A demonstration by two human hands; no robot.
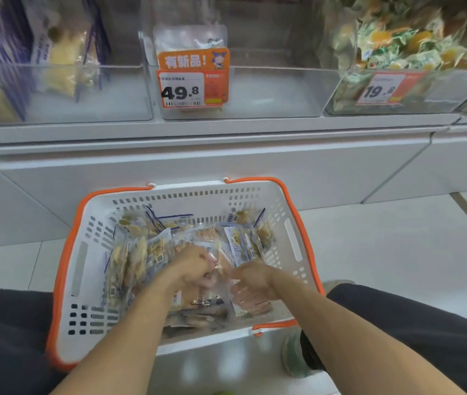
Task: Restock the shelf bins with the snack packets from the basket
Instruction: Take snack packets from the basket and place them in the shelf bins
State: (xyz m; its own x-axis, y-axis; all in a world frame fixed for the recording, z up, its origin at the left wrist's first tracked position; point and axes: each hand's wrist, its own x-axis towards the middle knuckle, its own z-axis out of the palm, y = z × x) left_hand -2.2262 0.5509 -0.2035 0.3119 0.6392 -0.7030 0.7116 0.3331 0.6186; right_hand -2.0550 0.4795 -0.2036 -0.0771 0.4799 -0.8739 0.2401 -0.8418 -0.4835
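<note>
A white basket with an orange rim (81,269) sits on the floor between my knees, holding several clear snack packets (243,240). Both hands are down inside it. My left hand (189,266) has its fingers curled among the packets at the middle. My right hand (252,280) lies just to its right on a clear packet (248,305); motion blur hides the grip of both hands. Above, the middle clear shelf bin (269,89) carries a 49.8 price tag (182,89) and holds one packet at its back.
The left bin (61,89) holds a few blue-edged packets. A bin at the right (440,92), tagged 19.8, is piled with green and yellow packets. White shelf base and tiled floor surround the basket. My dark-trousered legs flank it, a shoe (292,354) at the right.
</note>
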